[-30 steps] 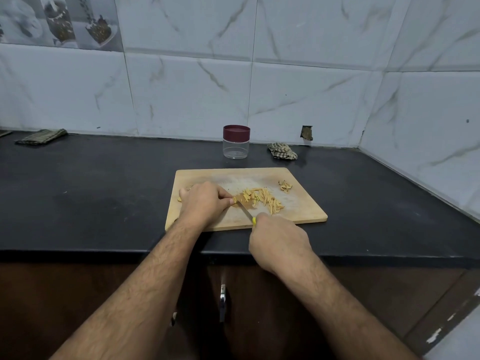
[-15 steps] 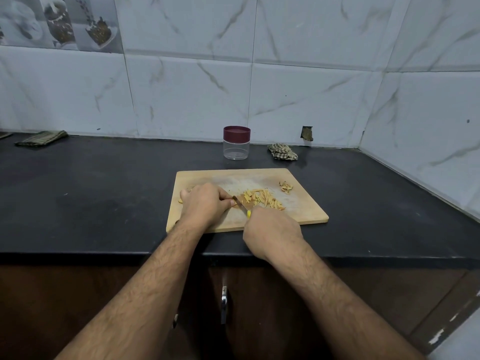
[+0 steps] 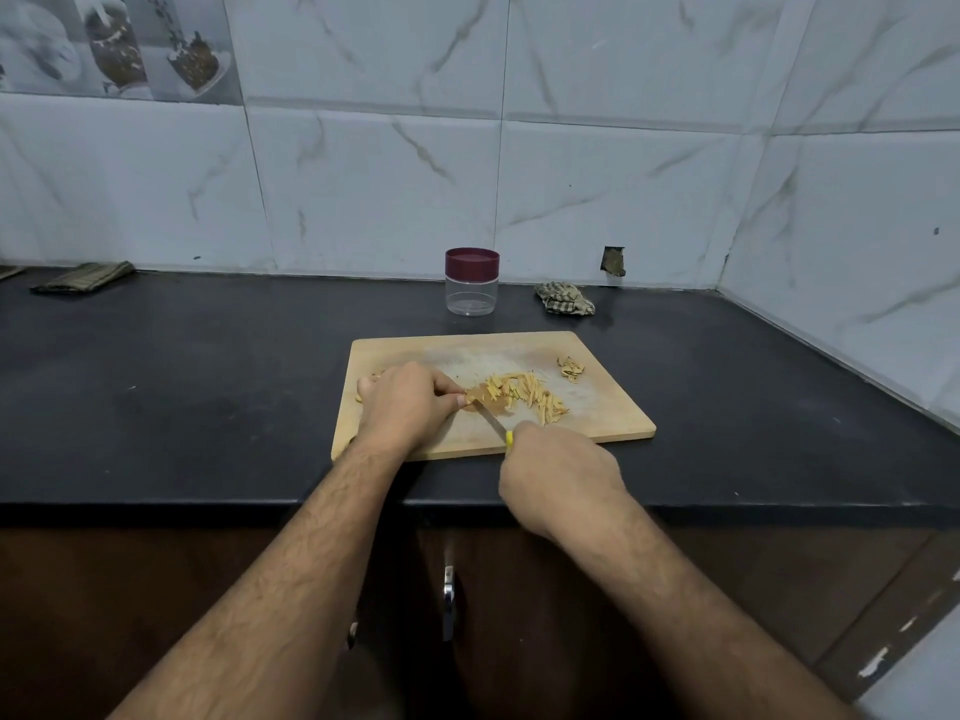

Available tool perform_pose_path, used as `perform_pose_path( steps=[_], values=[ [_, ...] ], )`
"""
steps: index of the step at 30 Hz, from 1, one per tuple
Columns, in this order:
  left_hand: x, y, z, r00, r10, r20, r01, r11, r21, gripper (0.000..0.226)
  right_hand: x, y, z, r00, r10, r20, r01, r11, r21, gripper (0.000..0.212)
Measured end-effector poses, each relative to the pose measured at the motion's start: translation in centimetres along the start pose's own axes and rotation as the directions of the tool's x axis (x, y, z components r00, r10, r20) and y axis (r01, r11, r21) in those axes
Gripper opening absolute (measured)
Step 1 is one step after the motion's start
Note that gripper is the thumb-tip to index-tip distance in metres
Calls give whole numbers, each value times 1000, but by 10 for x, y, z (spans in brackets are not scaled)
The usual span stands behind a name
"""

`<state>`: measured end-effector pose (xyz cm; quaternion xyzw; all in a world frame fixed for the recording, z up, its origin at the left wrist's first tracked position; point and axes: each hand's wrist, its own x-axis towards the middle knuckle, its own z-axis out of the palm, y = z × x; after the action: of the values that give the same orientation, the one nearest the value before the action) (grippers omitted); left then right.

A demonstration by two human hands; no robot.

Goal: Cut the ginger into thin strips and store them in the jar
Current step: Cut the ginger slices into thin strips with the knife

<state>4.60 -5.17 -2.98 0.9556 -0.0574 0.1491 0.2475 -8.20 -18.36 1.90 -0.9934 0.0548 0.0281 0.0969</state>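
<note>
Marble-patterned wall tiles back a black worktop (image 3: 182, 387), and a wooden cutting board (image 3: 613, 407) lies near its front edge, roughly midway along. On the board, the left hand (image 3: 410, 402) is curled over a ginger piece (image 3: 480, 394) and pins it down, fingertips right beside the blade. The right hand (image 3: 558, 475) is clamped round the yellow handle of a small knife (image 3: 496, 423), whose blade runs up and left to the ginger. Just right of the blade lies a pile of cut ginger strips (image 3: 524, 397); a small heap of scraps (image 3: 570, 367) sits near the board's far right corner. A few pale bits show at the left hand's far side, too hidden to name.

The jar (image 3: 471, 283) stands behind the board, close to the wall, looks empty, with its maroon lid on.

The main risk looks to be the left fingertips: the remaining piece appears small, so each cut brings the edge closer to them, and a slip on the wet ginger could nick a finger. Uneven pressure could give thick strips rather than thin ones. The board's near edge lies close to the worktop's front edge, so a hard push might slide it or flick strips off. The jar must be opened before storing.

A crumpled checked cloth (image 3: 563, 298) lies right of the jar, and a folded cloth (image 3: 83, 277) sits at the far left.
</note>
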Motion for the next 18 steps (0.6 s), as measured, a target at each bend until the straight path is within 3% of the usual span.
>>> perform_pose_path(
  steps=[12, 18],
  values=[
    [1, -1, 0, 999, -44, -15, 43, 995, -86, 8, 13, -11, -2, 1000, -9, -12, 10, 998, 58, 27],
    [0, 1, -1, 999, -34, -2, 34, 997, -75, 17, 15, -14, -1, 1000, 12, -8, -12, 999, 33, 30]
  ],
)
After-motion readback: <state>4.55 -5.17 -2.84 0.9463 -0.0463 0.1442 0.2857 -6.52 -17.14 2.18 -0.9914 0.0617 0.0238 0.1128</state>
